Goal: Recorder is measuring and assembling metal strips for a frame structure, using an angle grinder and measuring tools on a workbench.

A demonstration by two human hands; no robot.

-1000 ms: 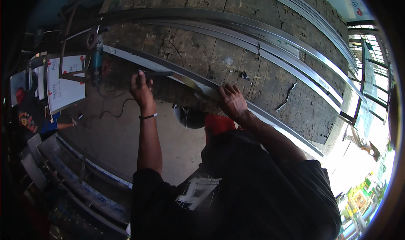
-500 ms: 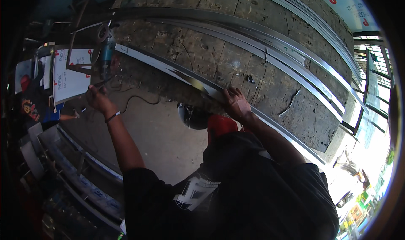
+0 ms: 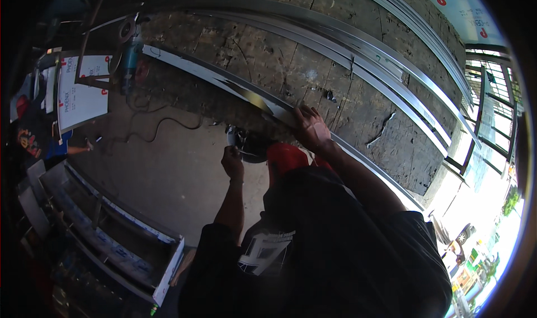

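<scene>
A long pale metal profile (image 3: 196,74) lies along the near edge of the worn wooden workbench (image 3: 291,60). My right hand (image 3: 313,130) rests over this profile with its fingers curled round the top edge. Lower and to the left, my left hand (image 3: 232,162) is closed, fingers pressed together, above the floor beside a dark round container (image 3: 254,147). Whatever its fingers hold, if anything, is too dark to make out. A teal angle grinder (image 3: 130,60) sits at the bench's left end, its dark cord (image 3: 162,125) trailing down across the floor.
Several long metal profiles (image 3: 358,60) run across the bench's far side. A twisted scrap strip (image 3: 382,129) lies toward the right. On the left are a film-covered white panel (image 3: 86,97), a crouching person (image 3: 33,128) and a metal frame (image 3: 106,228) on the floor.
My left hand has moved right, from near the grinder's cord to beside the dark container, and is closed. My right hand stays on the profile. The view has shifted slightly.
</scene>
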